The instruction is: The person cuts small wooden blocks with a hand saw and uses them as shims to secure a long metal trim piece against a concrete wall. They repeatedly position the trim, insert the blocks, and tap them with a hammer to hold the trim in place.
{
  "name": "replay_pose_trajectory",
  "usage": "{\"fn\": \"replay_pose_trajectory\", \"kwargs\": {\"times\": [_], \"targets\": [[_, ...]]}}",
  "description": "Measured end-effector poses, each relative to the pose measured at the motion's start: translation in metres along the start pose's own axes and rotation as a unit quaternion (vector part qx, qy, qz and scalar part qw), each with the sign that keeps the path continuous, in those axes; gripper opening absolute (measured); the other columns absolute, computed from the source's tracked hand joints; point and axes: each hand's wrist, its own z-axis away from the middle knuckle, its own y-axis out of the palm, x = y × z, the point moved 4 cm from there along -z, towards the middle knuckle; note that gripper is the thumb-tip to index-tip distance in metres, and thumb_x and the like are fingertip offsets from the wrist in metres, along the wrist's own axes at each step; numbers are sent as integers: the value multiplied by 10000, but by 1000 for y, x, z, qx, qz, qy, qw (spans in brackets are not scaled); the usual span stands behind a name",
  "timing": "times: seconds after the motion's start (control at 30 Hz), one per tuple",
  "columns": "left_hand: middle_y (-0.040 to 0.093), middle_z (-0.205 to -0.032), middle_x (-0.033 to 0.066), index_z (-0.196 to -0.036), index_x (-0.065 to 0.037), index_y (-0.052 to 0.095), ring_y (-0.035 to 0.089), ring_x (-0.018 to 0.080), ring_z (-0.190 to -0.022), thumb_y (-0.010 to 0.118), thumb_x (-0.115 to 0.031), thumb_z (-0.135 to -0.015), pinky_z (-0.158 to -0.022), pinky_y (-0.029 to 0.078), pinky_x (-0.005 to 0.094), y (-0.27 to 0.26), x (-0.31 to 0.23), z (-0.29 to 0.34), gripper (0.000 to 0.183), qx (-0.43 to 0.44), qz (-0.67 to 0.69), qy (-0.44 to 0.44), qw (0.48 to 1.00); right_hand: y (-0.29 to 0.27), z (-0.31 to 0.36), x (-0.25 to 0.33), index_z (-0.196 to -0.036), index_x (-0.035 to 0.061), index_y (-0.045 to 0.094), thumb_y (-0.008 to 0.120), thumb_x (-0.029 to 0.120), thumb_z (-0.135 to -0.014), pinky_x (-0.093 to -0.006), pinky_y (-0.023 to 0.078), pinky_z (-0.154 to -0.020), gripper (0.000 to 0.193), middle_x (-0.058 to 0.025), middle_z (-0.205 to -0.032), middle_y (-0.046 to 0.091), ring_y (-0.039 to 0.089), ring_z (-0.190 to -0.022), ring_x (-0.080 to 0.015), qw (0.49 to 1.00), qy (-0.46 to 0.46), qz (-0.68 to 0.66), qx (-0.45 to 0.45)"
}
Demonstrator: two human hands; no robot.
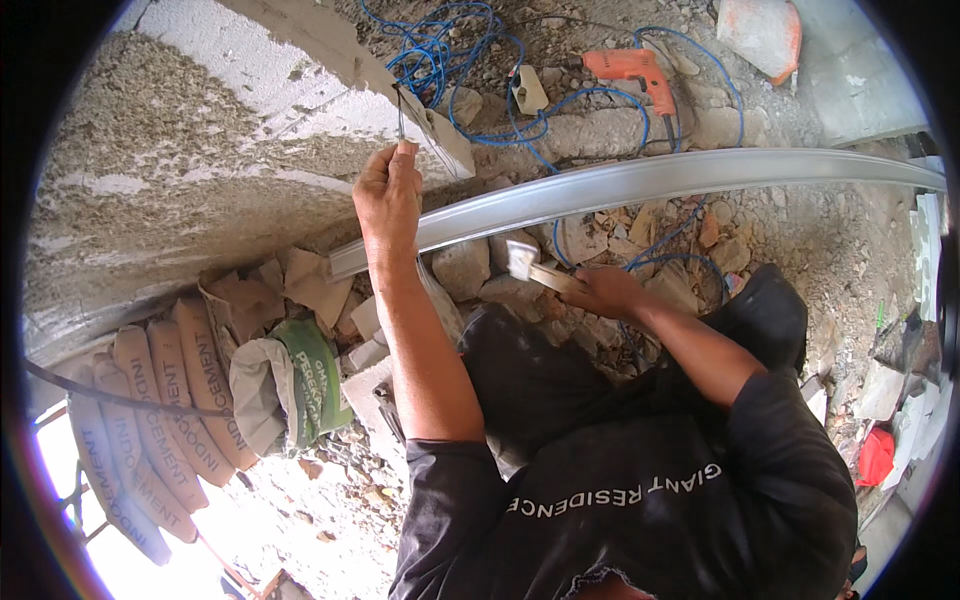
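Observation:
My left hand (388,200) is raised to the lower corner of the rough concrete wall (300,90). Thumb and fingers pinch a thin dark metal piece (401,122) standing up against the wall's edge; whether it is a nail or a wire I cannot tell. My right hand (606,293) is wrapped round the wooden handle of a hammer (522,262), its pale head pointing left, held apart from the wall. A long silver metal channel (640,190) runs from behind my left forearm to the far right, beyond the hammer.
An orange power drill (630,72) and a tangled blue cable (450,50) lie on the rubble ahead. Brown cement bags (165,400) and a green-white sack (310,375) stand at left. Broken stones (462,268) lie around my knees. A red object (876,456) is at right.

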Motion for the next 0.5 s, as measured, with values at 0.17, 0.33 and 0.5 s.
{"fn": "replay_pose_trajectory", "kwargs": {"times": [0.17, 0.33, 0.5], "targets": [[438, -557, -32, -944, -5, 613, 346, 37, -440, 577, -235, -894, -394, 259, 206, -1, -3, 5, 238, 10, 2, -8, 1000, 41, -8, -55, -996, 23, 584, 483, 530, -827, -470, 452, -775, 543, -217, -922, 624, 596, -883, -383, 992, 67, 102, 9], [448, -562, -20, -931, -6, 616, 384, 52, -453, 574, -243, -895, -414, 291, 213, -6, -5, 13, 244, 23, -3, -12, 1000, 40, -26, -72, -1086, -10, 558, 462, 603, -813, -462, 459, -788, 677, -251, -1002, 600, 594, -916, -381, 989, 129, -38, -58], [457, -573, -14, -924, -10, 620, 392, 60, -455, 581, -257, -890, -422, 306, 218, -6, -5, 14, 252, 28, -11, -14, 999, 17, -49, -99, -1197, -50, 461, 525, 616, -798, -397, 478, -779, 779, -245, -1024, 595, 594, -973, -322, 820, 184, -468, -271]]}}
